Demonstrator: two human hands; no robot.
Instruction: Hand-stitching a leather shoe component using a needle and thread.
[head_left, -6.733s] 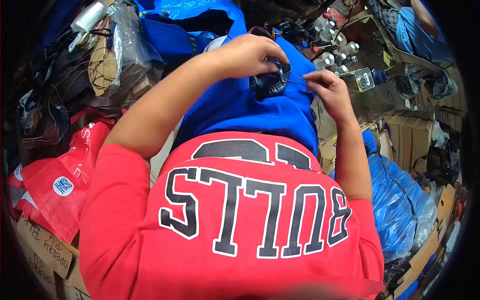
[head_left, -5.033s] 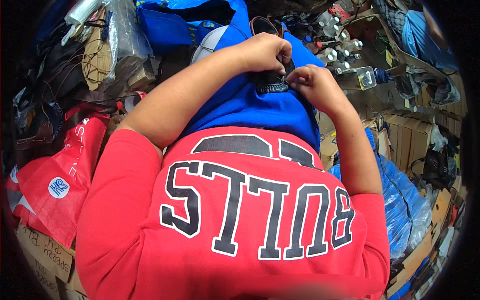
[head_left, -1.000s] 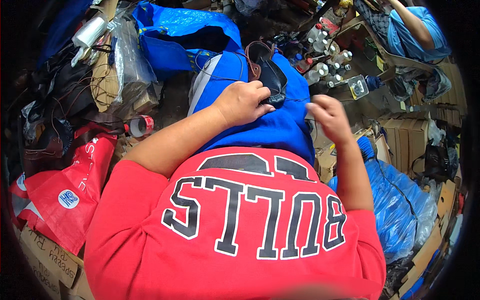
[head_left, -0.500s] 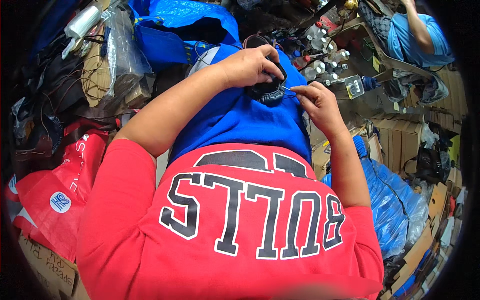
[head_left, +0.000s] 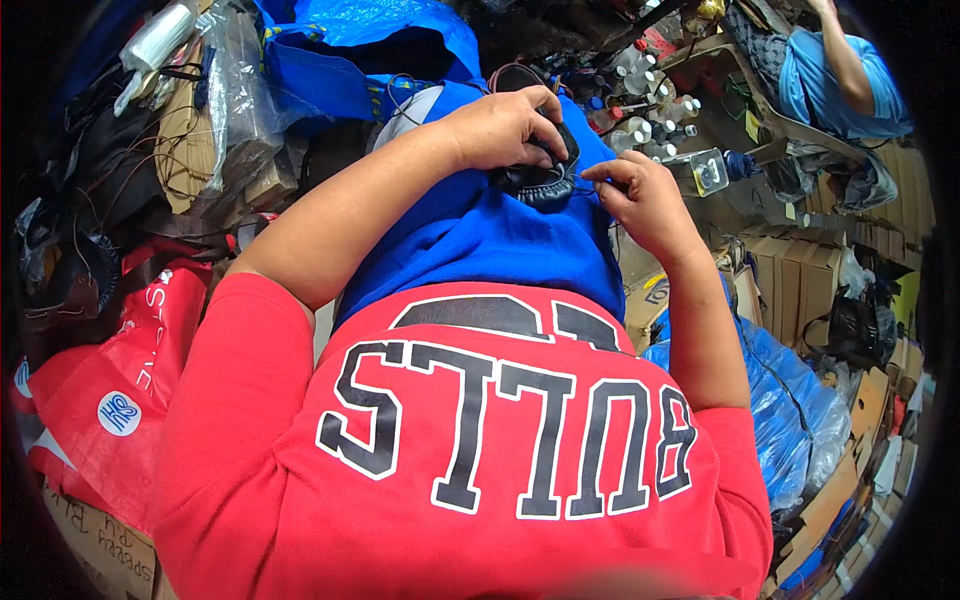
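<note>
A black leather shoe [head_left: 547,190] with a gathered, stitched toe rests on the blue cloth [head_left: 470,225] over my lap. My left hand [head_left: 512,128] is closed over the shoe's opening, its thumb and fingers gripping the upper. Just right of the toe, my right hand [head_left: 640,198] is pinched, with thumb and forefinger together close to the shoe's edge. The thin needle at those fingertips hardly shows now, and a fine dark thread seems to run there. The shoe's far end is partly hidden by my left hand.
A blue bag [head_left: 370,55] lies open beyond my lap. Several bottles [head_left: 630,130] stand at the far right, near a seated person in a blue shirt [head_left: 835,80]. A red bag [head_left: 115,370] is on the left; blue plastic [head_left: 780,400] and cardboard boxes [head_left: 795,285] are on the right.
My right hand has shifted slightly up, and the needle that showed between its fingertips and the shoe is now hardly visible. My left hand keeps its hold on the shoe.
</note>
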